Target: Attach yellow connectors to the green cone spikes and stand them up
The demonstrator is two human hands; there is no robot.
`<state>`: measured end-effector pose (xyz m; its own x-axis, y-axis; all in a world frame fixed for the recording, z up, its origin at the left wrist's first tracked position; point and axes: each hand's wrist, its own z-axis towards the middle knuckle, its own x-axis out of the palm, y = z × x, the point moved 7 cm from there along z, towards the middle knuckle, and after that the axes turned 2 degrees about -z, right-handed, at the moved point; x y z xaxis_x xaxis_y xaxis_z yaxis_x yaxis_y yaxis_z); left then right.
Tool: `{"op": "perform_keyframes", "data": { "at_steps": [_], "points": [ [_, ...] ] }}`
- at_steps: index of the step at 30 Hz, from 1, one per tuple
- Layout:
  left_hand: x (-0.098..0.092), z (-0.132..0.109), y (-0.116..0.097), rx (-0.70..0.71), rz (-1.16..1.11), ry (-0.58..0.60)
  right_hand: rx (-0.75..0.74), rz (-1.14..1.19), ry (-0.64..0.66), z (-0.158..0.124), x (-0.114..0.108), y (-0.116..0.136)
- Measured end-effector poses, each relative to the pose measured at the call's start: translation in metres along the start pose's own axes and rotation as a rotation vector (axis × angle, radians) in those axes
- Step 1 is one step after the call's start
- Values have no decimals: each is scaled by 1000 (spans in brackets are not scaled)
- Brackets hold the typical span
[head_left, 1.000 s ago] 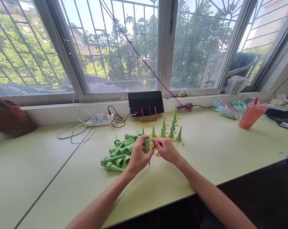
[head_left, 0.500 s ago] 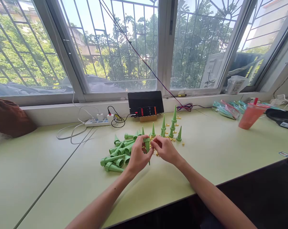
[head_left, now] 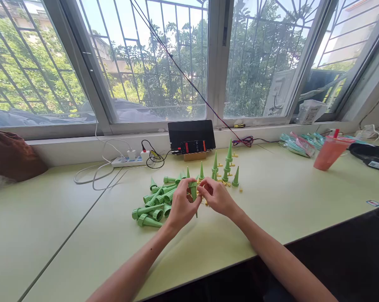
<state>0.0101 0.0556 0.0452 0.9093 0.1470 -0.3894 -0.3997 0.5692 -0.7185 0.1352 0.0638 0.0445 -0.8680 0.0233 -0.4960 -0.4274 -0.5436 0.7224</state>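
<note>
Our left hand (head_left: 185, 203) grasps a pale-green, tapered plastic spike (head_left: 193, 192), collar up and tip down, above the bench's middle, back from the near edge. Our right hand (head_left: 219, 196) brings bent fingertips to its side, just below the collar; whether they grip anything, we cannot tell. We judge the spike light, stiff, slightly slick along the taper, hardly fragile; best held by its wide ribbed collar. Bench (head_left: 271, 209): smooth, pale yellow-green laminate, a seam running left of the heap of green plastic spikes (head_left: 150, 210). Towards the far edge, a black flat-screened tablet (head_left: 191, 131) leans below barred, daylit windows (head_left: 177, 63).
</note>
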Motion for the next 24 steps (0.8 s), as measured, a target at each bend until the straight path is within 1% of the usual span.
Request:
{"op": "perform_keyframes", "data": {
  "at_steps": [9, 16, 24],
  "points": [
    [1, -1, 1, -9, 2, 11, -19, 17, 0, 0, 2, -2],
    [2, -2, -1, -1, 18, 24, -16, -61, 10, 2, 3, -7],
    [2, -2, -3, -2, 33, 19, -4, -88, 48, 2, 6, -7]
  ]
}}
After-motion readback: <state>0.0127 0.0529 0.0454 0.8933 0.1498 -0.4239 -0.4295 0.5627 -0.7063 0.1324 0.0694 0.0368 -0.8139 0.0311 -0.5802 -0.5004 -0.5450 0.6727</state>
